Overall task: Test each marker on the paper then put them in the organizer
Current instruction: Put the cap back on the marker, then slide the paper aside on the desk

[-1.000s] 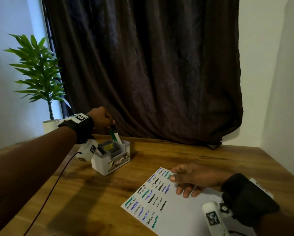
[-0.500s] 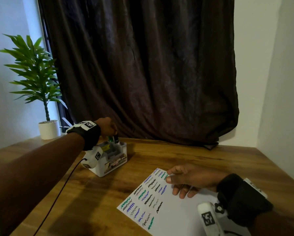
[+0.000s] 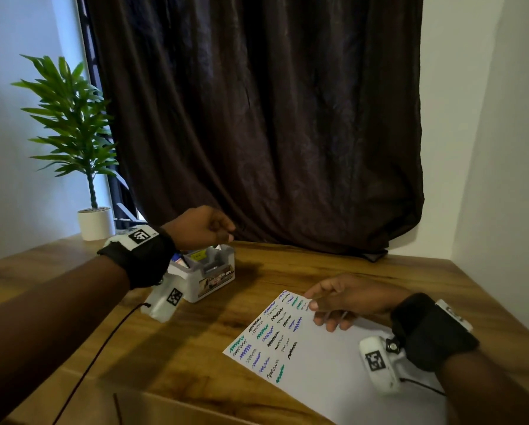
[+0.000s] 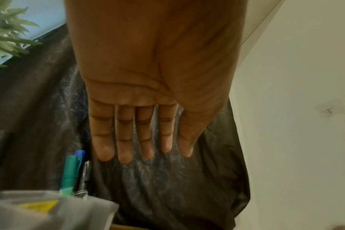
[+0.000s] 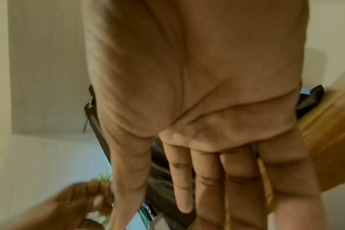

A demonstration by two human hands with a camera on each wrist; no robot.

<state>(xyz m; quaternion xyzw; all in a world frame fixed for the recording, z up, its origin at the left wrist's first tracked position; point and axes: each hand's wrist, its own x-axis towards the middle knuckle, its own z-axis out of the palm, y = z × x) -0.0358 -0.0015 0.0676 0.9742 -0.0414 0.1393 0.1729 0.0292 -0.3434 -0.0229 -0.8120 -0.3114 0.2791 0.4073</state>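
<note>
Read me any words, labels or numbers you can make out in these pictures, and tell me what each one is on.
"OPL": partial letters on the printed sticker on the front of the white organizer; the rest is too blurred to read.
Yellow label inside the organizer: too small to read.
Wrist camera tags: black-and-white square codes, no words.
Paper: only coloured squiggles, no writing.
Markers: no legible print.

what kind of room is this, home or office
Probably a home room with a desk in a corner: a wooden table against plain walls, a dark curtain over a window, and a potted plant.
</note>
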